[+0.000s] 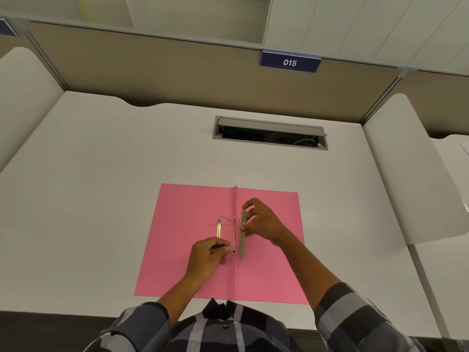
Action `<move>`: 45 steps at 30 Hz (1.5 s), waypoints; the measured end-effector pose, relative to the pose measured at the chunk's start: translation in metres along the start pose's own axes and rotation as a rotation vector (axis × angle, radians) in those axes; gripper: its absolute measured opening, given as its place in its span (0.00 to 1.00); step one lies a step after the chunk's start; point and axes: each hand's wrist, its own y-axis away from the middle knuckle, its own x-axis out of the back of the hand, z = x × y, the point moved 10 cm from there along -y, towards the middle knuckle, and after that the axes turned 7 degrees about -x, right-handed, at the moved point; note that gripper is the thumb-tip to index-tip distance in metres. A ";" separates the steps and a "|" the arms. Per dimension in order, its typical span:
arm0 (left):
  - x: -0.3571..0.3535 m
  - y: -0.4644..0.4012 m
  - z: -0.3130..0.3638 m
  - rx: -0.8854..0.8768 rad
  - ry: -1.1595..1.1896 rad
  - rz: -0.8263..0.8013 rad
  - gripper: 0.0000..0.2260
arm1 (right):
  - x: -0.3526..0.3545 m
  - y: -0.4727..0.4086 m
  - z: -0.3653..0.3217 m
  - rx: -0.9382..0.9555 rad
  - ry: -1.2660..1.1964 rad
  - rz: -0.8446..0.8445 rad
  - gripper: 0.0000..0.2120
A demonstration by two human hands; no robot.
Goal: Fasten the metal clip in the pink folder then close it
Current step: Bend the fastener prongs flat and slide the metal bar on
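Observation:
The pink folder (182, 240) lies open and flat on the white desk, its spine fold running away from me down the middle. A thin metal fastener base (234, 235) sits along the fold, with a prong raised at its far end. A gold strip (218, 228) lies just left of it on the left leaf. My left hand (206, 257) pinches the near prong of the fastener. My right hand (264, 222) holds a flat metal clip bar (242, 235) by its far end, just right of the fold and parallel to it.
A grey cable hatch (270, 134) stands open in the white desk (101, 174) beyond the folder. Beige partition walls rise at the back and both sides, with a blue "015" sign (289, 62) on the back one. The desk's front edge is against my body.

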 end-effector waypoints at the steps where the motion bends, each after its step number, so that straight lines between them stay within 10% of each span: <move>1: 0.000 -0.001 0.001 -0.003 0.006 0.001 0.07 | -0.004 0.001 -0.005 0.008 -0.040 -0.018 0.27; 45: 0.012 -0.044 0.014 0.102 0.088 0.088 0.16 | -0.029 0.001 -0.022 0.121 -0.010 0.120 0.30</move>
